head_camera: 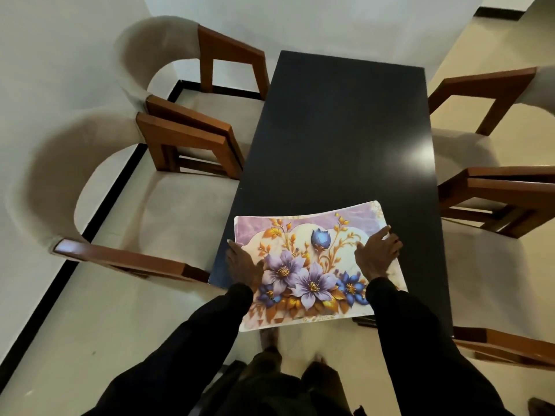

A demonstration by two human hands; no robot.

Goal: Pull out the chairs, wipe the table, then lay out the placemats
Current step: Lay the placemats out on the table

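Table (345, 130): dark, glossy, rectangular top, seen lengthwise from its near end. Placemat (309, 265): one, printed with purple and blue flowers and gold leaves on a pale ground; at the table's near end, bowed across its width, with its near edge overhanging that end. Whether it lies fully on the top cannot be told. Left hand (243, 265): grips the placemat's left edge, thumb on the printed face. Right hand (377, 253): laid over the placemat's right part, thumb spread, fingers bent at the right edge, holding it. Both arms in black sleeves (210, 319). Chairs, wooden arms, beige upholstery: near left chair (168, 211) and far left chair (216, 106) along the table's left side; far right chair (462, 151) and near right chair (480, 265) along its right side, seats clear of the tabletop. Floor (120, 310): pale beneath the table.
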